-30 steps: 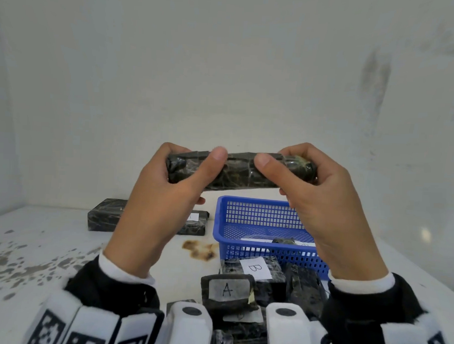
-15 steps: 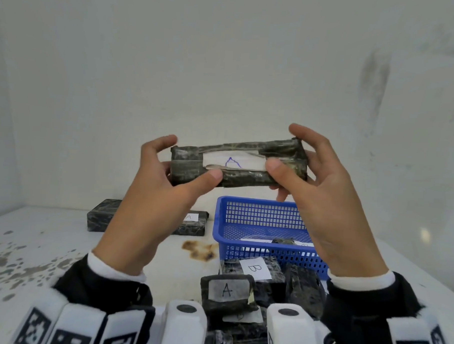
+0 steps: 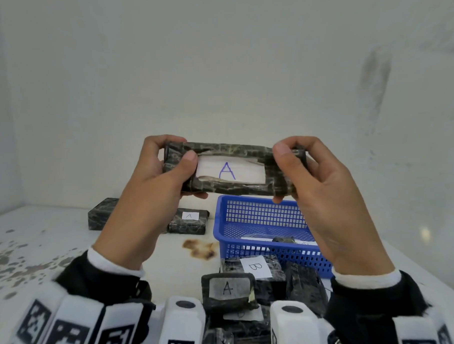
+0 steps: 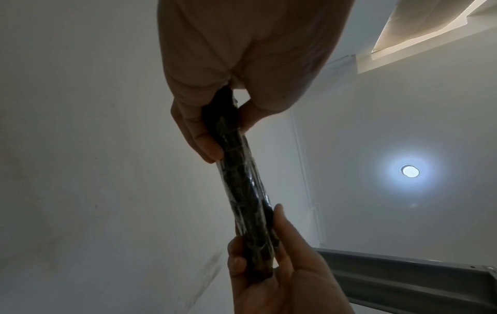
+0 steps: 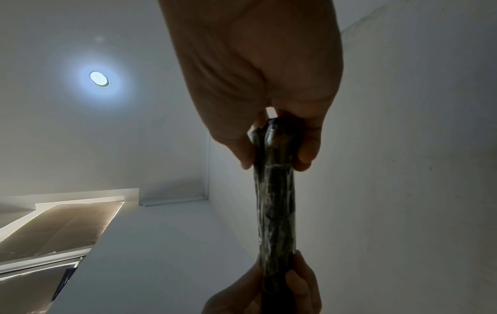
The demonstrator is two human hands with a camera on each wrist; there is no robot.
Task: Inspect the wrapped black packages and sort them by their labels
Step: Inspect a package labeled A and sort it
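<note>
A long black wrapped package [image 3: 233, 169] is held up in front of me, its white label with a blue "A" facing me. My left hand [image 3: 169, 166] grips its left end, thumb on the front. My right hand [image 3: 291, 169] grips its right end in the same way. In the left wrist view the package [image 4: 242, 182] shows edge-on between both hands, as in the right wrist view [image 5: 274, 201]. Behind on the table lies a package labelled "A" [image 3: 188, 222] beside another dark package [image 3: 101, 217]. Near me sits a pile with an "A" package [image 3: 227, 289] and a "B" package [image 3: 255, 269].
A blue plastic basket [image 3: 265, 217] stands at the right on the white table [image 3: 35, 241], with a package inside it. A brown stain [image 3: 199, 250] marks the table left of the basket. White walls close the back and sides.
Both hands have rolled the package toward me. One second ago only its plain edge showed; now the labelled face with the "A" is fully turned to me, and it sits slightly lower.
</note>
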